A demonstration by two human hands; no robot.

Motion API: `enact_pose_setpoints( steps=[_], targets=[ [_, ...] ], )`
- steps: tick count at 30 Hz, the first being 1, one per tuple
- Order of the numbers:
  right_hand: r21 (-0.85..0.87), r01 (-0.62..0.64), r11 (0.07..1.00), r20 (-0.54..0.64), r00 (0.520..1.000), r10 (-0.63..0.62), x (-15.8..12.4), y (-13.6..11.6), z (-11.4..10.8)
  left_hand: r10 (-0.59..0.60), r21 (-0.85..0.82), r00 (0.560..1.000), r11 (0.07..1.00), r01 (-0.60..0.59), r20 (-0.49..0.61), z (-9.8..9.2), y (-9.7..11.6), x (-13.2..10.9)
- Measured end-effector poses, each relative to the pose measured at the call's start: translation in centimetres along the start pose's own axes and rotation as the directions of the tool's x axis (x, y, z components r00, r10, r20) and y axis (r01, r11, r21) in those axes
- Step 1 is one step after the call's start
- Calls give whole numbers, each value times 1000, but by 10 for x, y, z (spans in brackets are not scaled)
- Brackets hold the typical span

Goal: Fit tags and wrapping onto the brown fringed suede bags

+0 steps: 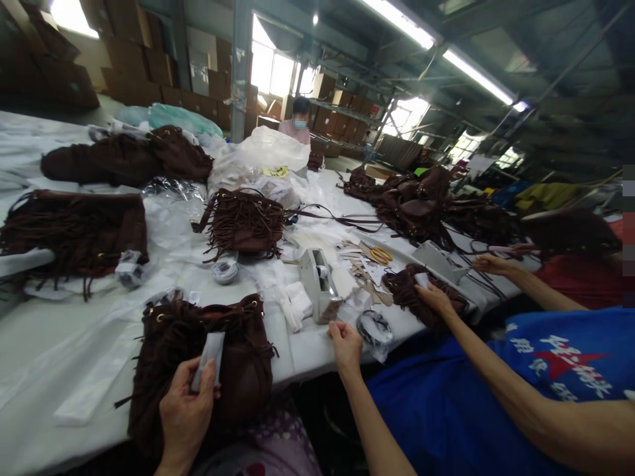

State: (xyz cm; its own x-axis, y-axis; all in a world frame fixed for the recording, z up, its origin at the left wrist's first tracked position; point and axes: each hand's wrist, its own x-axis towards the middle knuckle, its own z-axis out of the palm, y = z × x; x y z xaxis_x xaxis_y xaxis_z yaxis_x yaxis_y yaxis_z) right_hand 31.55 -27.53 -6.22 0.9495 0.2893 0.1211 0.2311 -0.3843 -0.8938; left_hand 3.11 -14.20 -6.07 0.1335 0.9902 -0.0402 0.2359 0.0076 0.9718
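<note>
Holding a pale narrow strip (210, 357), long axis near vertical, in the left hand (188, 406), directly before a dark brown fringed bag (248, 377) at lower left of the frame. With the right hand (347, 346), lower centre, farther from the bag, pinching fingertips together; on what, impossible to tell. Just above, a grey tape dispenser (311, 285) on the white-covered tabletop (30, 370).
</note>
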Motion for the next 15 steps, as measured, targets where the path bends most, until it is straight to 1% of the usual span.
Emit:
enact_pose_setpoints(
  steps=[3, 5, 7, 8, 9, 10, 12, 13, 15],
  targets=[
    [-9, 30, 1000, 62, 998, -29, -12, -8, -10, 26, -1, 1000, 1000, -26, -2, 2, -4, 2],
    [-13, 59, 998, 139, 989, -56, -25, -22, -17, 50, 11, 999, 999, -50, -10, 2, -8, 4],
    [-34, 144, 989, 261, 957, -130, -40, -46, -19, 85, 18, 996, 996, -85, -22, 3, -8, 3],
    [-45, 213, 976, 336, 923, -186, -49, -61, -18, 105, 11, 994, 994, -105, -20, 3, -7, 3],
    [-49, 295, 954, 414, 876, -249, -57, -78, -16, 124, -1, 992, 992, -124, -15, 3, -5, 2],
    [-35, 376, 926, 489, 814, -312, -65, -95, -12, 142, -21, 990, 990, -142, -7, 4, -3, 2],
    [48, 489, 871, 617, 671, -411, -81, -131, -1, 173, -44, 985, 984, -172, 5, 5, 2, 3],
    [108, 512, 852, 671, 595, -443, -88, -147, 6, 193, -36, 981, 981, -192, 1, 6, 4, 4],
    [218, 506, 834, 755, 455, -473, -101, -173, 22, 237, -9, 971, 971, -238, -23, 7, 6, 6]
  ],
)
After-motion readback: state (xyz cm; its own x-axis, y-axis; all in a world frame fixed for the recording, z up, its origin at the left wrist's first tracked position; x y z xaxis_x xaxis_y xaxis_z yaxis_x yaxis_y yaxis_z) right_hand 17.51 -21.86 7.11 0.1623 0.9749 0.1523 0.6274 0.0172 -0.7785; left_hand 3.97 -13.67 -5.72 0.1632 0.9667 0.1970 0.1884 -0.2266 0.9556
